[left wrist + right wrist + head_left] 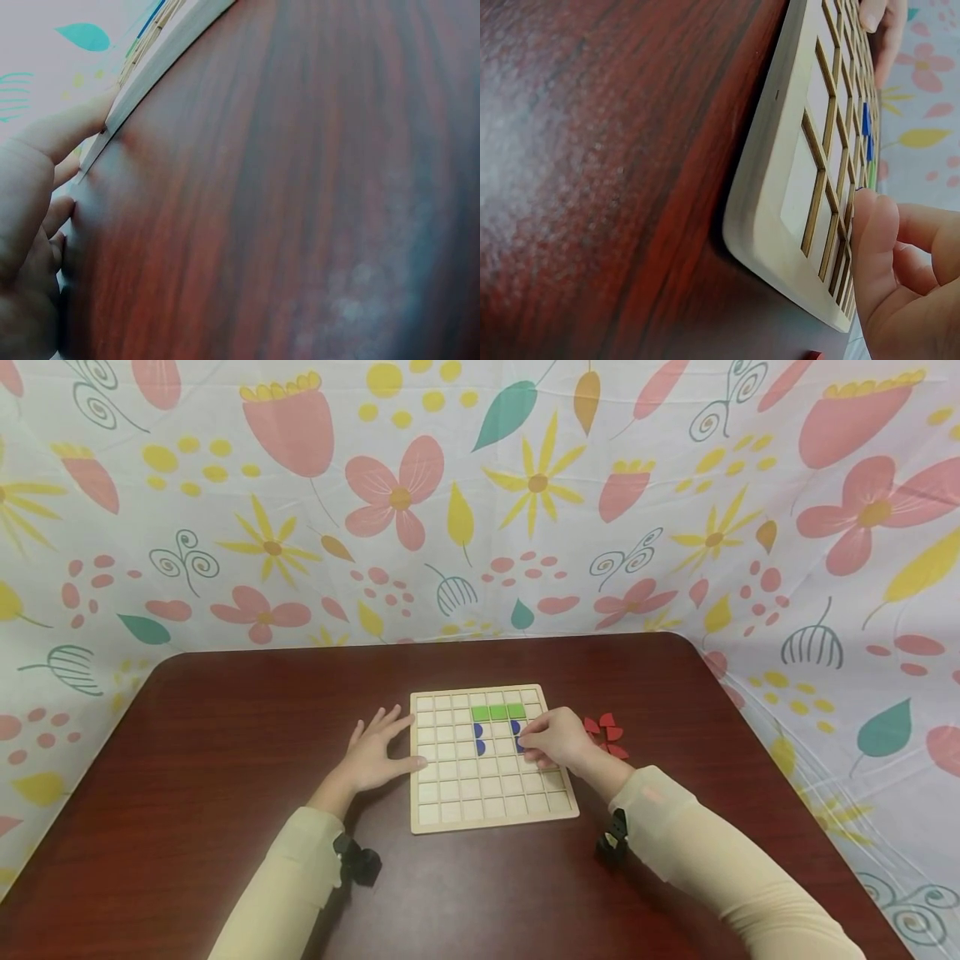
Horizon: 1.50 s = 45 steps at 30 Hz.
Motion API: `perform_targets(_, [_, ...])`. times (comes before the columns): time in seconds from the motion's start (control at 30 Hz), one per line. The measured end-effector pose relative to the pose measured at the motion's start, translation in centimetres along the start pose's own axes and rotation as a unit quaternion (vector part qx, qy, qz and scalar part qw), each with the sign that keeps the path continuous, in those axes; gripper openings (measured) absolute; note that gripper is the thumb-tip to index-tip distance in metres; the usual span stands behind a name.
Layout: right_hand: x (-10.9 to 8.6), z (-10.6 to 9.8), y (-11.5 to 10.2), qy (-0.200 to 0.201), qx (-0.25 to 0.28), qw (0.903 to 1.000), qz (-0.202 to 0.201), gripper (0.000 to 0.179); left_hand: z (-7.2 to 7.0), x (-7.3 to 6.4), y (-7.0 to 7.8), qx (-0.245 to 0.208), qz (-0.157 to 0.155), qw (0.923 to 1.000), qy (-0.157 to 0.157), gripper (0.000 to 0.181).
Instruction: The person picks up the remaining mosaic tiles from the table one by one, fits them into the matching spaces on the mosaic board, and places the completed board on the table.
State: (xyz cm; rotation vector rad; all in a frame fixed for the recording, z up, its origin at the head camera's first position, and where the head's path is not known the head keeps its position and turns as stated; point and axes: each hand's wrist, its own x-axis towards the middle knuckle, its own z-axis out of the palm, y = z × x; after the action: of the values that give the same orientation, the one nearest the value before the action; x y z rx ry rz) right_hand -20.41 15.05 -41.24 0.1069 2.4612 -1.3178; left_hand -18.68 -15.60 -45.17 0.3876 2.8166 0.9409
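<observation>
In the head view a grid board [493,807] lies on the table [225,777], green squares [498,712] toward its twelve o'clock; the left hand [371,760], fingers spread, touches its nine o'clock edge, and the right hand [558,739] pinches a blue piece [519,747] at two o'clock from the middle. Only there do the red pieces [614,733] spread out plainly, off the board near three o'clock, whereas the left wrist view reveals the thumb against the board's side and the right wrist view catches just a scrap of red at six o'clock.
</observation>
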Motion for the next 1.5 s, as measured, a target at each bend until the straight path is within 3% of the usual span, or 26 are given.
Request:
perform_targets(0.53, [0.12, 0.25, 0.04, 0.015, -0.054, 0.9983, -0.014, 0.010, -0.09, -0.01, 0.22, 0.001, 0.004, 1.0000, 0.002, 0.082])
perform_targets(1.17, [-0.39, 0.03, -0.05, 0.019, -0.044, 0.9986, -0.021, 0.015, -0.07, -0.14, 0.17, -0.001, 0.007, 1.0000, 0.001, 0.082])
perform_targets(1.5, [-0.56, -0.30, 0.64, 0.038, -0.063, 0.9966, -0.036, 0.022, -0.11, -0.20, 0.21, 0.004, -0.001, 1.0000, -0.001, 0.082])
